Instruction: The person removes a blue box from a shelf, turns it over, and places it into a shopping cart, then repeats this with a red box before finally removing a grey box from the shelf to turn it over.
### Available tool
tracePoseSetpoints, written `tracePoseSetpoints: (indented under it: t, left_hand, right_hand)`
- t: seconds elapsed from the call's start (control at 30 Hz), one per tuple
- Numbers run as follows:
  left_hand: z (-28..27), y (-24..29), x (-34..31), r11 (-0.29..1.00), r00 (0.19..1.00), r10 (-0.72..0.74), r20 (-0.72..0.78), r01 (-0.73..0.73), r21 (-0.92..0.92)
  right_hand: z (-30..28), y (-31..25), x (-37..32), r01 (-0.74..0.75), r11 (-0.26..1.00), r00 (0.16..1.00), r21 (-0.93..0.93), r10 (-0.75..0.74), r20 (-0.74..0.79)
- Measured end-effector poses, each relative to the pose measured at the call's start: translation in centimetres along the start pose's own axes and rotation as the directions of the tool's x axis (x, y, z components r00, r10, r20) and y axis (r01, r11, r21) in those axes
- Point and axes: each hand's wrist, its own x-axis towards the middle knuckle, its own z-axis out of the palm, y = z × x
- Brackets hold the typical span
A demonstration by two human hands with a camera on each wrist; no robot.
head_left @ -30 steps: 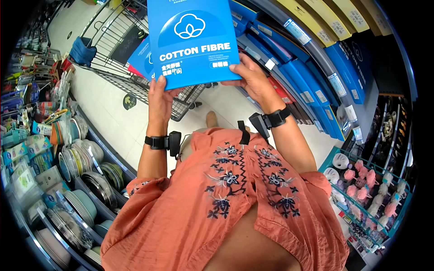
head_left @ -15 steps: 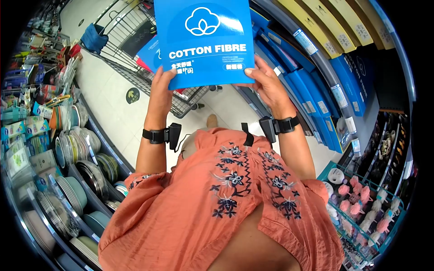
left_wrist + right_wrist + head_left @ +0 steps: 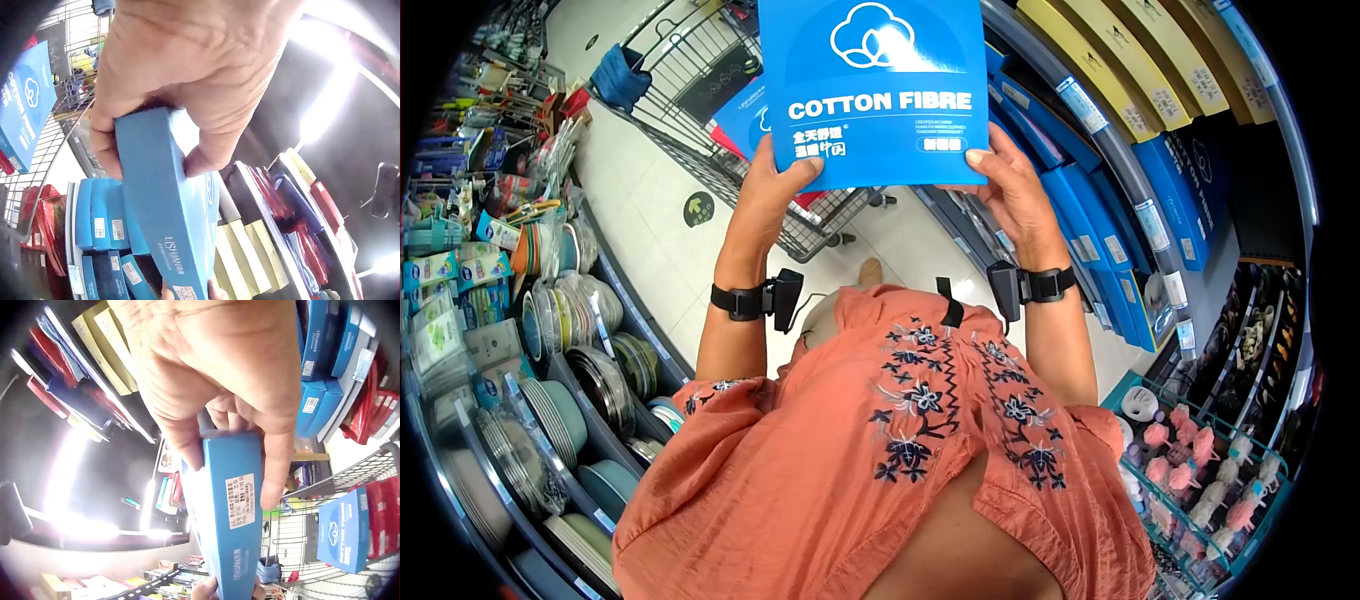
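A flat blue cardboard box lettered "COTTON FIBRE" (image 3: 880, 95) is held up before the wire shopping cart (image 3: 700, 110); the left hand (image 3: 762, 205) and right hand (image 3: 1018, 200) each grip its lower corners, thumbs on the front.

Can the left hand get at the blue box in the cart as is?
Probably not: the left hand is pinching the held box, which partly hides the cart box in the head view. Freed, it might manage; the cart looks open on top.
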Motion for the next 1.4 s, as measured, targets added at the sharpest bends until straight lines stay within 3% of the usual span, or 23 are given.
tracePoseSetpoints:
  t: [0.4, 0.83, 1.4]
  left_hand:
    - [0.1, 1.0, 0.5, 0.999, 0.999, 0.017, 0.046, -0.015, -0.046]
    - [1.2, 1.6, 1.9, 0.995, 0.999, 0.025, 0.035, -0.029, 0.098]
    - [3.0, 2.7, 3.2, 0.99, 0.983, 0.137, 0.121, -0.139, 0.01]
  right_hand:
    - [-0.5, -0.3, 0.4, 0.032, 0.999, 0.999, 0.025, -0.032, 0.016]
    - [-0.5, -1.7, 0.1, 0.068, 0.997, 0.998, -0.033, -0.068, 0.001]
    - [-1.2, -2.6, -1.4, 0.096, 0.994, 0.995, 0.056, -0.094, -0.033]
